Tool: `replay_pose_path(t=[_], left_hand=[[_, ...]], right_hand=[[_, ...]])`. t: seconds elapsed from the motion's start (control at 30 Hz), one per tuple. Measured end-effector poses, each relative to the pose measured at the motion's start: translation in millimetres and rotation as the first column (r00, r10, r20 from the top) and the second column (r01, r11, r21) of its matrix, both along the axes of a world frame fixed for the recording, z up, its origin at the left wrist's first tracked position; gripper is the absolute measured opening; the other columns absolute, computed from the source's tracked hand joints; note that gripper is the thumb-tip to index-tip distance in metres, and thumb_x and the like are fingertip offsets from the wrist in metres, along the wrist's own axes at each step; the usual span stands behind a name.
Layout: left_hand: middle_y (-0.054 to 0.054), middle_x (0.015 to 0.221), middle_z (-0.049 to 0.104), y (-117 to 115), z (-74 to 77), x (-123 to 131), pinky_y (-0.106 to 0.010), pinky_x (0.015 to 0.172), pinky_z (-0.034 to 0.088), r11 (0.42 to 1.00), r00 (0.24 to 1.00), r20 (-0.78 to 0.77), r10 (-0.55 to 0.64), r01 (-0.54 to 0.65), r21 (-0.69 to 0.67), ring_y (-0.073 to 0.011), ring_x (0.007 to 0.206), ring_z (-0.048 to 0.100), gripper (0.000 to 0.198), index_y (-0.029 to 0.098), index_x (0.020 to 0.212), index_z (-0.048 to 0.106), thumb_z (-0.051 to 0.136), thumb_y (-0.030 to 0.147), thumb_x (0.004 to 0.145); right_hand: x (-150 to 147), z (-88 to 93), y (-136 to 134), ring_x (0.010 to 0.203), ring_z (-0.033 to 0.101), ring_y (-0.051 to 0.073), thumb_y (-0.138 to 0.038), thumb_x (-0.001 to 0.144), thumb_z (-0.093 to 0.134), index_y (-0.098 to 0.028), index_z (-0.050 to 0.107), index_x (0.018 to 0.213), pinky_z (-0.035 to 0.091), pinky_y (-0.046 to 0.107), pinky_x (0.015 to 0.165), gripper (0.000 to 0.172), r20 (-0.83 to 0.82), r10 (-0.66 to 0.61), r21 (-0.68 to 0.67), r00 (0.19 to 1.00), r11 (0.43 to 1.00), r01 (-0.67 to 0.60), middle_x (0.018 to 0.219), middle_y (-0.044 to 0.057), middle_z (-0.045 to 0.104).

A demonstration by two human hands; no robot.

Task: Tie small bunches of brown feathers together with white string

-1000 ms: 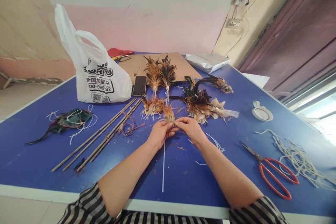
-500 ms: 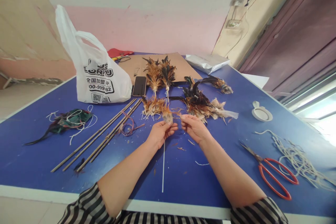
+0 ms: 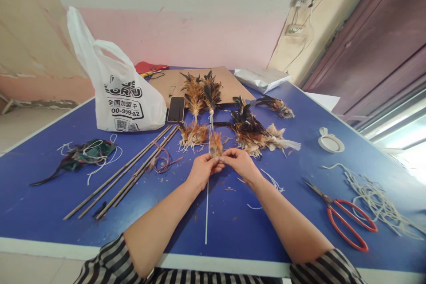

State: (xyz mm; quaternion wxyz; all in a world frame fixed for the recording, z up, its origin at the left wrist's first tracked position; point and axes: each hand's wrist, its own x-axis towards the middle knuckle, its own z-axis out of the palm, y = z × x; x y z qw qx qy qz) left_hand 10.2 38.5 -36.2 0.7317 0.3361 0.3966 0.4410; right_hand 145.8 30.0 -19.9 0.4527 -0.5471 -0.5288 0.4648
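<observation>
Feather tuft [image 3: 216, 143], small and orange-brown, sits mid-table, stub end toward the wearer, tips pointing away. Left hand [image 3: 202, 171] pinches its base between thumb and curled fingers. Right hand [image 3: 240, 166] closes thumb and index on the same base from the other side, so both hands grasp, neither is free. Exactly which quills sit under which fingertip: too small to tell.

Doing this well, as I judge it: left pinch firm and low on the quills, vanes left uncrushed; right fingertips working lightly, quill ends level, all tips facing one way.

Materials: tuft soft, fluffy, fan-shaped, greyish near the base. Just beyond it, a loose feather pile [image 3: 193, 134] is rusty brown with pale, frayed bottoms. Right of that, a bigger dark heap [image 3: 249, 122], glossy black plumes mixed with cream fluff. Farther back, two bound bundles [image 3: 196, 91], bushy with narrow pale necks, lie partly over flat brown cardboard [image 3: 166, 80]. Bare sticks [image 3: 117, 173], thin, straight, on the left. Right: red-handled scissors [image 3: 329, 200], tangled pale cord [image 3: 376, 202]. Table [image 3: 179, 233] smooth, blue, slightly shiny, littered with feather bits.
</observation>
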Motion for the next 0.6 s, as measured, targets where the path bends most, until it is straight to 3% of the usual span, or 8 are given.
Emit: replay_pose_path(t=[0.37, 0.6], left_hand=[[-0.004, 0.059, 0.061, -1, -0.2, 1, -0.017, 0.050, 0.046, 0.995, 0.998, -0.059, 0.008, -0.002, 0.101, -0.0066, 0.048, 0.055, 0.015, 0.008, 0.070, 0.061, 0.066, 0.020, 0.063], [-0.004, 0.061, 0.061, -3, 4.1, 1, -0.018, 0.050, 0.046, 0.993, 0.998, -0.065, 0.000, 0.008, 0.122, -0.0074, 0.050, 0.055, 0.019, 0.008, 0.069, 0.061, 0.068, 0.024, 0.061]], right_hand=[[0, 9.9, -3, 0.064, 0.053, 0.009, -0.021, 0.056, 0.068, -0.013, 0.058, 0.076, 0.040, 0.025, 0.065, 0.024, -0.234, 0.104, -0.071, 0.967, 0.990, -0.124, 0.072, 0.001, 0.060], [1, 9.0, -3, 0.053, 0.048, 0.007, -0.026, 0.059, 0.066, -0.013, 0.058, 0.079, 0.036, 0.023, 0.053, 0.025, -0.249, 0.087, -0.075, 0.965, 0.991, -0.109, 0.068, -0.001, 0.058]])
